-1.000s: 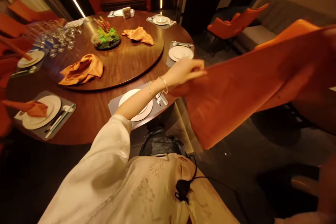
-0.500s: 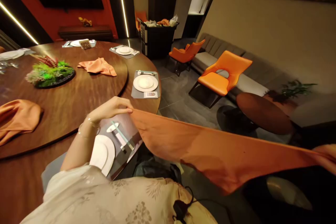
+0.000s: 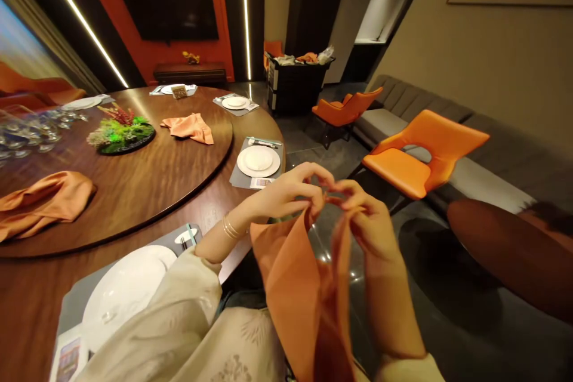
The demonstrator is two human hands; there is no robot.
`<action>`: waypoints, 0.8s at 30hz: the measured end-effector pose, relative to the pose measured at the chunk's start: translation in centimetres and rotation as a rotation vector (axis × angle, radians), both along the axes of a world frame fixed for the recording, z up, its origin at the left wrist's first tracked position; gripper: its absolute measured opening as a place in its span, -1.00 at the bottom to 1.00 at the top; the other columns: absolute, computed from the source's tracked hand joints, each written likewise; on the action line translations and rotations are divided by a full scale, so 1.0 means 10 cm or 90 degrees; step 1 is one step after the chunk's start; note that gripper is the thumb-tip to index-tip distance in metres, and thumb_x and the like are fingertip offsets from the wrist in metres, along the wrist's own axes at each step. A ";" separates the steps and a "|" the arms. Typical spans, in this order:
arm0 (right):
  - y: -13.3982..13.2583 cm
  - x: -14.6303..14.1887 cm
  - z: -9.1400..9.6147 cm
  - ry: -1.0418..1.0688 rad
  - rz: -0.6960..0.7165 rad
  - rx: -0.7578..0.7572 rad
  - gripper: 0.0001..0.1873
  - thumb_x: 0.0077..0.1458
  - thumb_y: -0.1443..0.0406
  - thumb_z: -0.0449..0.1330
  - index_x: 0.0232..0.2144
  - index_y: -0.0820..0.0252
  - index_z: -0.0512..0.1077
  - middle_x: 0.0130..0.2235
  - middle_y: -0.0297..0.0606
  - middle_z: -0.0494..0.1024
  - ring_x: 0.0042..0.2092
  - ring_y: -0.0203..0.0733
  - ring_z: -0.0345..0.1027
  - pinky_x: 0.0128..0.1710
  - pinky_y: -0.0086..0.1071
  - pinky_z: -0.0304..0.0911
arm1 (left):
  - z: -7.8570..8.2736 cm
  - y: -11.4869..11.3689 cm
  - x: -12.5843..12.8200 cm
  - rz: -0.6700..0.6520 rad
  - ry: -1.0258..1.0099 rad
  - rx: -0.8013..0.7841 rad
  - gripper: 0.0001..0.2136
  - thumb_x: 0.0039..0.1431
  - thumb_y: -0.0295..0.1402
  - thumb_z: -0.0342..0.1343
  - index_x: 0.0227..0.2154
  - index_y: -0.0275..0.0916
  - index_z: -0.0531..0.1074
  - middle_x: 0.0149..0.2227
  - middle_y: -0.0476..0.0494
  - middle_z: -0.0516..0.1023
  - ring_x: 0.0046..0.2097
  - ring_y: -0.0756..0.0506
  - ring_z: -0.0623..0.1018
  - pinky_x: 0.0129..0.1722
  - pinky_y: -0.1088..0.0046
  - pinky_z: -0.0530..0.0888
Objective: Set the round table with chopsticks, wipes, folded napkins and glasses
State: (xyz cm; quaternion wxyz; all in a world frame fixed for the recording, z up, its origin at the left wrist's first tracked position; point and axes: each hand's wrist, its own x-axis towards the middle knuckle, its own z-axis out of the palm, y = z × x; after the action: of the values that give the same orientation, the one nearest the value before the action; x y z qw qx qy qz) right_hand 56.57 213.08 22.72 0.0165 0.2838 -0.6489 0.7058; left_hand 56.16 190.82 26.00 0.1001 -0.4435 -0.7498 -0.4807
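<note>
Where it was spread, napkin folded, hanging

orange napkin | folded lengthwise | hanging, top corners pinched together

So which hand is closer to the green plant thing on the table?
Left. The left hand pinches the orange napkin on the side toward the green centerpiece; the right hand holds it farther right, away from the centerpiece.
</note>
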 end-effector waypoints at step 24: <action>-0.17 -1.12 -0.34 -0.083 0.263 0.122 -0.59 -0.12 0.02 0.39 -0.52 0.15 0.32 -0.45 -0.39 0.47 -0.35 -0.29 0.38 -0.30 -0.40 0.34 | -0.37 0.71 -0.05 0.535 -0.289 0.077 -0.69 0.22 -0.10 0.04 -0.41 -0.28 0.40 -0.40 -0.05 0.46 -0.33 -0.01 0.41 -0.29 0.46 0.33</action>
State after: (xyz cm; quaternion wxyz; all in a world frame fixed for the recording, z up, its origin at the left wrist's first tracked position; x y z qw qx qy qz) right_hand 45.37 211.40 19.29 -0.1971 0.3647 -0.6407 0.6462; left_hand 55.62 197.89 22.32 0.1454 0.0207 -0.8377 -0.5260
